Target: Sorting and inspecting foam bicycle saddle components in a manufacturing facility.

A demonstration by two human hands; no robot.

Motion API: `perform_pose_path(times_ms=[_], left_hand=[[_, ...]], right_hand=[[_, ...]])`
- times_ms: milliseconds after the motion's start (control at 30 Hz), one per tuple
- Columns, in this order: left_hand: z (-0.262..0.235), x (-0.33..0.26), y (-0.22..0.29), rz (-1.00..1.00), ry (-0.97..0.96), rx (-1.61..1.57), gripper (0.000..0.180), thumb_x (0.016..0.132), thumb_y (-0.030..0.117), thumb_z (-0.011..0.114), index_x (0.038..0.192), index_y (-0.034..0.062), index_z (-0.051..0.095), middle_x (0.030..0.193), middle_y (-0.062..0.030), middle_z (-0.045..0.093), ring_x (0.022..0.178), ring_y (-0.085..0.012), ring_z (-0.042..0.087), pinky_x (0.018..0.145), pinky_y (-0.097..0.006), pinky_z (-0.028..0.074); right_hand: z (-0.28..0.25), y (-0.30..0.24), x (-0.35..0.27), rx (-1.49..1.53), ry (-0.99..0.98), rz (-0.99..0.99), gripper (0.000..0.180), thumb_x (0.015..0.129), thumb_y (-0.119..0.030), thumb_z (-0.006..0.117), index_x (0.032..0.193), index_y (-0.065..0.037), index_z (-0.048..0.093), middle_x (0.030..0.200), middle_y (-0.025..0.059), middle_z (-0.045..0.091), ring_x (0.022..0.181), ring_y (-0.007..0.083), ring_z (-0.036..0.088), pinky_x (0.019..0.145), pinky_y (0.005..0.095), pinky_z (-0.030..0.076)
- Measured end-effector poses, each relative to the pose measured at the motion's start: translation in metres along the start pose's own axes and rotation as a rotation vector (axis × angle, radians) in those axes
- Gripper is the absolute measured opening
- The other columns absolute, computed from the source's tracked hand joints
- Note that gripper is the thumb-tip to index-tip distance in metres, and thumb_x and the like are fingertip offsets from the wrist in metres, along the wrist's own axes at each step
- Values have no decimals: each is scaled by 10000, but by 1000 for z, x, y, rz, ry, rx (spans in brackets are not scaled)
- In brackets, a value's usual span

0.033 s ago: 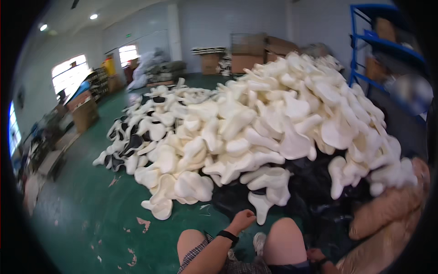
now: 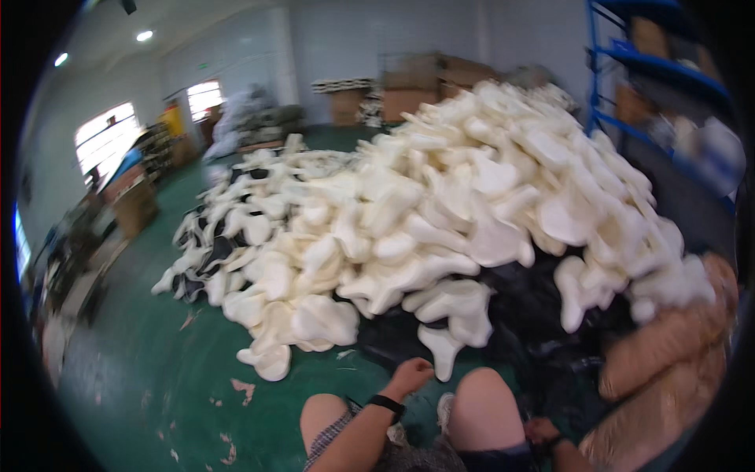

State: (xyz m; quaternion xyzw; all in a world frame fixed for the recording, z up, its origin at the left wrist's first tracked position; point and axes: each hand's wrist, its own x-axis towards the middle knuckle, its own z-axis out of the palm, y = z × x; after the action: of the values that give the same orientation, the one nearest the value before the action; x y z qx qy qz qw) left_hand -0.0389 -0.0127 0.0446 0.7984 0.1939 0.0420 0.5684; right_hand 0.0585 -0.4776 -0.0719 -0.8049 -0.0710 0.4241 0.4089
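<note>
A big heap of cream-white moulded pieces with rounded lobes (image 2: 409, 204), foam-like in look, rises in front of me. At its near edge, one narrow-ended piece (image 2: 445, 354) points toward me. My left hand (image 2: 411, 376), with a black band on its wrist, hangs between my knees just left of that piece, apart from it. Its fingers are curled together; whatever they may hold is too small to make out. Low beside my right thigh is my right hand (image 2: 541, 429), also banded. The thigh partly covers its fingers, so its grip is unclear.
Black sheeting (image 2: 527, 315) lies under the heap. Brown wrapped bundles (image 2: 661, 377) flank my right side, below a blue shelf rack (image 2: 668, 67). Cardboard boxes (image 2: 409, 106) stand at the back wall. Pinkish scraps (image 2: 243, 390) dot the green floor (image 2: 157, 346).
The whole scene has shifted a little to the left in view as my head turned slightly. Both hands keep nearly the same pose, and the heap looks unchanged.
</note>
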Motion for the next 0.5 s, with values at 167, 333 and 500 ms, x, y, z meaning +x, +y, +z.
perform_pose_path(times_ms=[167, 333, 500], left_hand=[[-26, -2, -6, -276, 25, -55, 264, 820, 163, 672, 1037, 16, 638, 852, -58, 653, 613, -146, 616, 566, -264, 513], [-27, 17, -23, -496, 111, -246, 205, 835, 119, 616, 1015, 22, 610, 821, -56, 635, 587, -165, 621, 507, -263, 504], [-5, 81, -58, -623, 123, -310, 237, 820, 120, 607, 1041, 42, 579, 824, -58, 625, 586, -201, 626, 503, -297, 510]], right_hand=[[-29, 25, 33, -297, 42, -370, 200, 764, -272, 600, 683, -90, 615, 642, 43, 624, 504, 202, 582, 445, 355, 435], [-40, 45, 41, 272, 305, 321, 183, 805, -181, 611, 827, -4, 655, 742, 154, 664, 601, 233, 640, 539, 364, 509], [-39, 137, 91, -68, 1024, 366, 374, 741, -249, 648, 982, 36, 629, 915, 219, 667, 886, 363, 642, 799, 417, 503]])
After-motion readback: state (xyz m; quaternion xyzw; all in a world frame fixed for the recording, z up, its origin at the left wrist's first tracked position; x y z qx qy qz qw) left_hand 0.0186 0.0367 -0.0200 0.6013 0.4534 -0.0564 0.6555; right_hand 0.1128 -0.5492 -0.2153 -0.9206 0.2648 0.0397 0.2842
